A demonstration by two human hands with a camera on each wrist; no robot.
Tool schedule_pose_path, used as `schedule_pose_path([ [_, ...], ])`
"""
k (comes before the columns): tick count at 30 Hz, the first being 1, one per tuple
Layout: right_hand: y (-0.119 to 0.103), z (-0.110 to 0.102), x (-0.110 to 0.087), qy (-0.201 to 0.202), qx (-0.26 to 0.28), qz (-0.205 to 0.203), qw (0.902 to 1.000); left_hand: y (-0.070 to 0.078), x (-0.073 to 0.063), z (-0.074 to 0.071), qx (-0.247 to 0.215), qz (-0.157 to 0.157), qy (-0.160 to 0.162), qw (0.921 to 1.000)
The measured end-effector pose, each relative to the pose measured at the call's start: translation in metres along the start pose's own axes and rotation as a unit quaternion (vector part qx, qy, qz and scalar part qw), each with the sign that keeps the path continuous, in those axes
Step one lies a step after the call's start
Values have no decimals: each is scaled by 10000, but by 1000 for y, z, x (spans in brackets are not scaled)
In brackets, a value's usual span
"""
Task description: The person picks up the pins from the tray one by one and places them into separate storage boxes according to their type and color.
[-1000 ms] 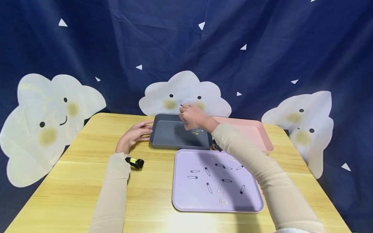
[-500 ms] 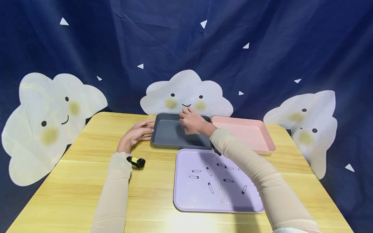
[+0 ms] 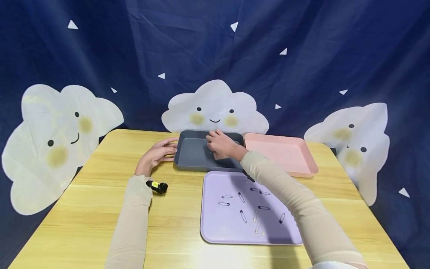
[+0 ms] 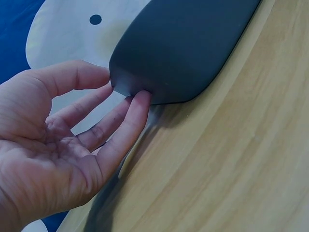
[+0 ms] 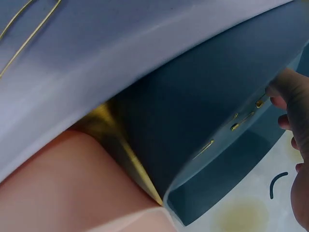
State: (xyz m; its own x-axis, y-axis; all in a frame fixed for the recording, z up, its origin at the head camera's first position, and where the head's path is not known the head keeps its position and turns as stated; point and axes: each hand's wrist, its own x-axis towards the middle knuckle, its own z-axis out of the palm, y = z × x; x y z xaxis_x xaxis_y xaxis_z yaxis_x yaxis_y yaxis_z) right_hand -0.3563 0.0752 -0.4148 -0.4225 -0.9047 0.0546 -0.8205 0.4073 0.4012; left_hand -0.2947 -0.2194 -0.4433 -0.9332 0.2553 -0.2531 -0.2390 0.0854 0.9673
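My right hand (image 3: 221,145) is low inside the dark grey tray (image 3: 188,153), fingers bent. In the right wrist view its thumb and fingertips pinch a gold safety pin (image 5: 259,103) near the tray floor. Other gold safety pins (image 5: 241,122) lie in the tray beside it; from the head, the hand hides them. With fingers spread, my left hand (image 3: 157,154) touches the grey tray's left end; the left wrist view has thumb and fingertips against the outer wall (image 4: 159,53). Black safety pins (image 3: 243,216) and a few gold ones (image 3: 257,226) lie scattered on the lilac tray (image 3: 215,228).
A pink tray (image 3: 282,153) stands to the right of the grey one, at the back of the wooden table (image 3: 174,224). The lilac tray sits in front of both, partly under my right forearm. A dark blue curtain (image 3: 134,56) with clouds hangs behind.
My right hand has gone down into the grey tray with the pin, covering the gold pins there. My left hand keeps its place at the tray's end.
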Motion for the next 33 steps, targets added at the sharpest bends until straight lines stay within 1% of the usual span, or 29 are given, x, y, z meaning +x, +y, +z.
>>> schedule_pose_path([
  [4,-1,1,0,-162,-134,15,9998,-6,5,-2,114,25,48,9999],
  [7,-2,2,-1,-153,-136,13,9998,-8,6,-3,123,39,50,9999],
  [11,-2,3,-2,-117,-90,12,9999,-6,5,-2,25,5,11,10000],
  [17,1,2,-2,-191,-8,87,9998,-2,2,-1,-34,-23,-28,10000],
  [20,3,-2,-4,-197,66,166,9996,-2,3,-1,-13,-1,-21,10000],
  [26,9,-16,-11,-57,217,253,9994,-7,6,-4,14,35,-20,10000],
  [30,14,-28,-20,73,544,311,9980,-9,8,-5,1,45,1,10000],
  [33,18,-35,-29,241,741,360,9963,-10,8,-4,-7,52,14,10000],
])
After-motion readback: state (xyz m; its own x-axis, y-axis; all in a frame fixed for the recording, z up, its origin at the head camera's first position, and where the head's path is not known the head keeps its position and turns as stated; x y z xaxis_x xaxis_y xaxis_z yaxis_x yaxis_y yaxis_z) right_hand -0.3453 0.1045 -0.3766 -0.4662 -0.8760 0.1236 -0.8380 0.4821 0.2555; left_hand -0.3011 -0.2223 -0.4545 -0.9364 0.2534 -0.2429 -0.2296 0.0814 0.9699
